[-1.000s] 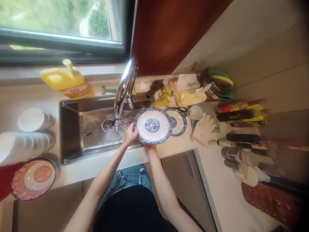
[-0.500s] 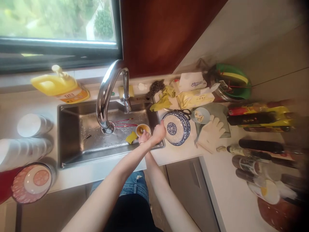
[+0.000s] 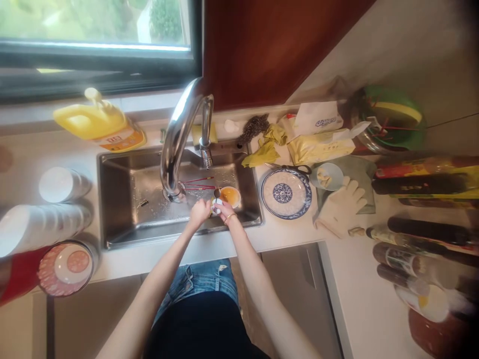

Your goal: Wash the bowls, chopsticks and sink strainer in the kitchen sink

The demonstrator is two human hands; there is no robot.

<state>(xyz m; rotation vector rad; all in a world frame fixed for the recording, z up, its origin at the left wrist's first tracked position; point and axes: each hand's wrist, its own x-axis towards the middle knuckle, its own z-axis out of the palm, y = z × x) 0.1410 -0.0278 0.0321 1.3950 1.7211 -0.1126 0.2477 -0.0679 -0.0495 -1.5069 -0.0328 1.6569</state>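
Over the sink [image 3: 130, 192], between the two hands, a small white piece [image 3: 216, 206] is seemingly being washed, pinched in the right hand [image 3: 226, 210]; the left hand [image 3: 201, 212] meets it with bent fingers, though its grip cannot be told. The next move likely calls for a steady hold, clear of the bowl [image 3: 231, 197] just beyond the right hand.

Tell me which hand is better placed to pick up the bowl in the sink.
Probably the right hand: it is next to the bowl, while the left hand is farther away. It seems to hold a small white thing, though.
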